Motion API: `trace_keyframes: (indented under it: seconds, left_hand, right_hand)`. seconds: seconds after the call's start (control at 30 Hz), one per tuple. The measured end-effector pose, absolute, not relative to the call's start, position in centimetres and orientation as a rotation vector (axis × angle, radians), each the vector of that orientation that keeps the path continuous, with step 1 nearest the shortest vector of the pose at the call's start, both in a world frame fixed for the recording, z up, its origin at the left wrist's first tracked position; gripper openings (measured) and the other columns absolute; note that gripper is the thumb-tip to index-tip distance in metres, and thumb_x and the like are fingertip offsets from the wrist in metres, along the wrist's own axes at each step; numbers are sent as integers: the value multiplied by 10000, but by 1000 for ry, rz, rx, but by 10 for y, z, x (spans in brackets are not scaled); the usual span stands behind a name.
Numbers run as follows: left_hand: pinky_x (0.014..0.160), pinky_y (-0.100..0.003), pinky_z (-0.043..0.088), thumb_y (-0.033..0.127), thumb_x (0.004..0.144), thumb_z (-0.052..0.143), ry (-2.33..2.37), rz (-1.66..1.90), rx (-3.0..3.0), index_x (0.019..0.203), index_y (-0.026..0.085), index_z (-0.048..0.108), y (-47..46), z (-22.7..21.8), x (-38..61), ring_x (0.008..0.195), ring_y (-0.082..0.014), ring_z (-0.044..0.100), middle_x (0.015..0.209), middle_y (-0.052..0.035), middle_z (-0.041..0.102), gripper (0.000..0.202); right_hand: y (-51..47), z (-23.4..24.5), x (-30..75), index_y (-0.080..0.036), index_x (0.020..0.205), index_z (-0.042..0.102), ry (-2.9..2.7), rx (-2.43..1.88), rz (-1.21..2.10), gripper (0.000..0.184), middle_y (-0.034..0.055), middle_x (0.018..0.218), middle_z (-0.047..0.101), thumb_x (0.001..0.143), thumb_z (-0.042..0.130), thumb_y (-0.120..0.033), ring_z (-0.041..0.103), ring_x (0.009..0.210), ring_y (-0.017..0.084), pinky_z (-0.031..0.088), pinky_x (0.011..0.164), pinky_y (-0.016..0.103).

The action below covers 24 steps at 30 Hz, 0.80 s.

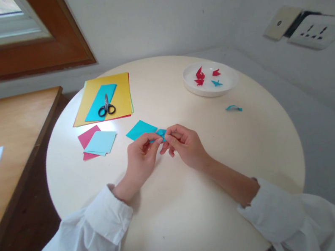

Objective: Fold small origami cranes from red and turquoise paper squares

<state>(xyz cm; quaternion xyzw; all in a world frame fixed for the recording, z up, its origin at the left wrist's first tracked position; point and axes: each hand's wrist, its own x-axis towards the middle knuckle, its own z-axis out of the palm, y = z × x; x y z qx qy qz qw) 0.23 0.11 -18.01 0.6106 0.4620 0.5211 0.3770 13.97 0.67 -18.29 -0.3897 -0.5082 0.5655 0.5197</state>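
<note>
A small piece of folded blue paper (161,133) is pinched between my two hands above the middle of the round table. My left hand (143,157) grips its left side with thumb and forefinger. My right hand (188,145) closes on its right side, the lower fingers curled beneath. The fingertips cover much of the paper, so its full shape is hidden. Just behind my left hand lies a flat blue paper square (141,129), its near corner partly covered by the fingers.
A white round dish (210,92) holds several small red and blue folded paper figures. Nearby lies a curled blue paper strip (234,108). Black-handled scissors (106,106) rest on blue paper over yellow sheets (122,94). Light blue squares (101,142) overlap pink ones on the white table (184,225).
</note>
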Motion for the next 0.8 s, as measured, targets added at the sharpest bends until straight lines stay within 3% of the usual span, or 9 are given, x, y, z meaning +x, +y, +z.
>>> trace_keyframes:
  seconds: [0.37,0.8]
  left_hand:
    - [538,-248,439,253,739,658,1168,1366,1461,708,172,620,1,-179,7,572,-117,560,649,-10,626,95]
    - [573,-273,469,290,727,674,1134,1375,1382,679,166,600,1,-181,9,601,-130,585,647,-8,616,153]
  right_hand:
    - [3,-180,140,-182,701,562,-1257,-978,1149,190,-25,569,602,744,655,-343,561,488,94,461,472,232]
    - [-2,-179,135,-192,687,575,-1242,-1007,1061,128,-20,579,620,743,636,-289,592,498,105,481,456,229]
